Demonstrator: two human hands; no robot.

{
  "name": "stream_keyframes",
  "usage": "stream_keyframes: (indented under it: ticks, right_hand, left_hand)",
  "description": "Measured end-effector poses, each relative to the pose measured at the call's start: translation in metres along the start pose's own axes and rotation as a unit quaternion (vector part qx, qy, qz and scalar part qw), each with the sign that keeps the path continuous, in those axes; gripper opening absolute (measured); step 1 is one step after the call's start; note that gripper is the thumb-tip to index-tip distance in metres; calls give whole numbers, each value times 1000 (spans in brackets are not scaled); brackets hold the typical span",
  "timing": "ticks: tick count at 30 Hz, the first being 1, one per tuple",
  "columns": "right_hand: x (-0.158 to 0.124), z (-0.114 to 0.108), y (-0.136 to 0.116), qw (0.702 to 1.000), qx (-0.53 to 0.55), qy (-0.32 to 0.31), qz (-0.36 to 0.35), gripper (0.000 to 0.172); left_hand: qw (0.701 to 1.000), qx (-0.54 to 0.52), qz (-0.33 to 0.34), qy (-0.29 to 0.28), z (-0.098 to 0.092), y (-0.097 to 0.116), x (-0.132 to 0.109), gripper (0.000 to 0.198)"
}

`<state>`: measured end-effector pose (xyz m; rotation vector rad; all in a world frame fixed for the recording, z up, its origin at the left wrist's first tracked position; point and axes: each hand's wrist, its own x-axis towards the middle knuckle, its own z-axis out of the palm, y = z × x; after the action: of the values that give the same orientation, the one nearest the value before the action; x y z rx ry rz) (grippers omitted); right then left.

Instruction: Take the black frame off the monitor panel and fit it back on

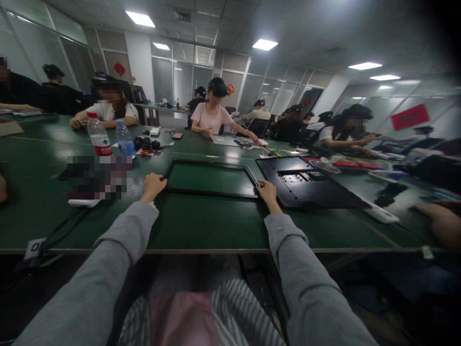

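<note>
A thin black rectangular frame [212, 194] is on or just over the green table in front of me, and the green top shows through its opening. My left hand [154, 186] grips its left side with closed fingers. At the right side, my right hand [268, 192] pinches the frame's edge. Just right of that hand lies a large black panel [309, 190] with a cut-out showing metal parts.
A red-capped bottle [99, 137] and a blue-capped bottle [125, 140] stand at the left on the green table [212, 230]. White power strips [382, 212] with cables lie at both sides. A person [216, 115] sits across; another person's hand is far right.
</note>
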<state>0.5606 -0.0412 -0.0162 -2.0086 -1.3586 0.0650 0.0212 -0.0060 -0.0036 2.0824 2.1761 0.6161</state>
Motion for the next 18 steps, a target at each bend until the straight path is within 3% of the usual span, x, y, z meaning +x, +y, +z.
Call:
stream_keyframes:
  ticks: [5, 12, 18]
  right_hand:
    - [4, 1, 2, 1000, 16, -3, 3, 44]
    - [10, 6, 9, 996, 72, -49, -12, 64]
    - [14, 9, 12, 999, 31, 10, -12, 64]
  left_hand:
    - [999, -3, -32, 2, 2, 1, 2, 48]
    - [999, -39, -23, 3, -1, 3, -1, 52]
    - [996, -92, -2, 10, -2, 11, 2, 56]
